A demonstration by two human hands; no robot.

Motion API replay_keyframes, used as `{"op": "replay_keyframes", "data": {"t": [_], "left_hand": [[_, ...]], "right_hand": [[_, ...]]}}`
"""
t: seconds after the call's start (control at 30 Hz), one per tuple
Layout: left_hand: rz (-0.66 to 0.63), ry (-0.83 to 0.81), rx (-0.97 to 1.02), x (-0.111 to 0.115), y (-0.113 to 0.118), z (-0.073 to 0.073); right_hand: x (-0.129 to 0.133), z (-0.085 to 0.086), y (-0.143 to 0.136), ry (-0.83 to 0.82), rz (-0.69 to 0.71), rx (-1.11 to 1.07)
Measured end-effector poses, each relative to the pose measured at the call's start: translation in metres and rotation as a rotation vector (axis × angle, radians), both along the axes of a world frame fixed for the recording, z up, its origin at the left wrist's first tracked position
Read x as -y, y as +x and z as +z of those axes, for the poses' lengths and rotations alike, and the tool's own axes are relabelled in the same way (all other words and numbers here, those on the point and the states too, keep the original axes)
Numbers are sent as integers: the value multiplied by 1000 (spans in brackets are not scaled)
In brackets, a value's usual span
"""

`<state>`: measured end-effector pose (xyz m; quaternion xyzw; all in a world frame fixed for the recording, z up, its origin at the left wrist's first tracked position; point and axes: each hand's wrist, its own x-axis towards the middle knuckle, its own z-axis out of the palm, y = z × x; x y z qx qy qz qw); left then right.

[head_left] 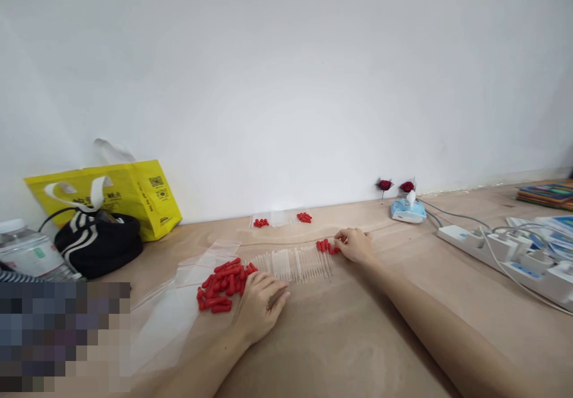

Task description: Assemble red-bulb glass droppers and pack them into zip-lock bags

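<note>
A row of thin clear tubes [290, 265] lies side by side on the table. Several small red rubber bulbs [323, 246] sit at the upper right end of that row. There my right hand [356, 246] has its thumb and fingers closed at a red bulb [335, 249], partly covered by the fingertips. My left hand [262, 302] rests on the table below the row's left end, fingers loosely bent, thumb apart from them, with nothing visible between. Just left of it is a pile of red bulbs [221, 284], on and beside clear plastic bags [168, 314].
Near the wall, red bulbs lie on another clear bag [280, 218]. A yellow bag [152, 198], a black pouch [98, 243] and a plastic jar [31, 252] stand at left. Tissues [408, 210], artificial roses [385, 185] and a power strip [496, 249] with cables are at right.
</note>
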<state>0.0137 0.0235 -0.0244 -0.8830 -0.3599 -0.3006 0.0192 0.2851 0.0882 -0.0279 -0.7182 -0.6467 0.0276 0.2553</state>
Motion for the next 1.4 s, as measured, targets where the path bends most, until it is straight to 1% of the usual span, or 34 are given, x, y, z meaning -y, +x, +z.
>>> {"op": "replay_keyframes", "data": {"t": [0.1, 0.2, 0.3, 0.43, 0.47, 0.53, 0.6, 0.67, 0.8, 0.87, 0.93, 1.0, 1.1, 1.2, 1.3, 1.4], "left_hand": [[43, 23, 8, 0, 0, 0], [88, 33, 32, 1, 1, 0], [103, 29, 41, 2, 1, -1], [132, 15, 37, 1, 0, -2], [154, 0, 30, 0, 1, -1], [240, -50, -4, -3, 4, 2], [345, -95, -46, -9, 12, 6], [420, -114, -74, -17, 24, 12], [506, -138, -132, -37, 53, 20], [545, -153, -177, -46, 65, 22], [582, -168, -224, -52, 73, 23], [614, -180, -265, -56, 78, 24], [648, -193, -310, -59, 82, 24], [667, -207, -341, -60, 84, 25], [674, -215, -367, -60, 86, 26], [676, -218, -386, -60, 87, 26]], "right_hand": [[5, -1, 4, 19, 21, 31], [6, -3, 1, 42, 76, 78], [6, -4, -4, 73, 120, 146], [7, -5, -6, 70, 135, 201], [7, -5, -6, 65, 136, 209], [8, -6, -7, 63, 142, 233], [9, -7, -8, 80, 156, 269], [10, -7, -11, 101, 165, 296], [12, -6, -12, 135, 135, 294], [15, -6, -11, 178, 109, 250], [22, -5, -9, 231, 120, 171], [34, -6, -8, 271, 208, 75], [57, -8, -10, 306, 457, -47], [78, -10, -16, 276, 672, -97], [88, -11, -22, 199, 790, -88], [89, -10, -25, 153, 812, -59]]}}
